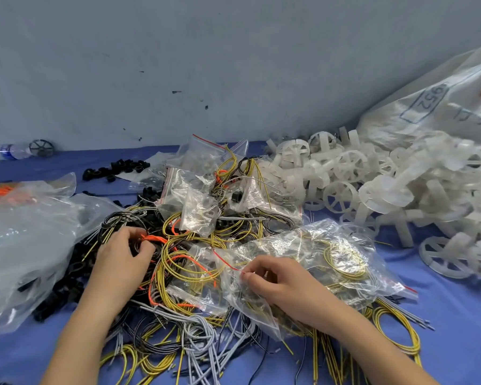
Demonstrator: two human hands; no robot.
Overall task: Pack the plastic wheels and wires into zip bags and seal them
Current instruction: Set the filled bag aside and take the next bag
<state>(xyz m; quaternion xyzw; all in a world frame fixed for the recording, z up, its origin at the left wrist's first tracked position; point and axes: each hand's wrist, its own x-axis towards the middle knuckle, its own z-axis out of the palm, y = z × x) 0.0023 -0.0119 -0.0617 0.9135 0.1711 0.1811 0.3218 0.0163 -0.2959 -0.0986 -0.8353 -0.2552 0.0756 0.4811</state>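
A tangle of yellow, grey, black and orange wires [195,276] covers the middle of the blue table. My left hand [120,258] pinches an orange wire [154,238] at the pile's left side. My right hand [272,282] pinches the red-striped mouth of a clear zip bag [317,262] that holds yellow wire coils. Several filled zip bags [203,195] lie heaped behind the wires. A big heap of white plastic wheels [386,187] spreads over the right side.
A large clear plastic bag [25,245] with black parts lies at the left. Loose black rings [122,168] sit at the back. A white sack [442,101] leans on the wall at the right. A water bottle [9,152] and a dark wheel [41,148] lie far left.
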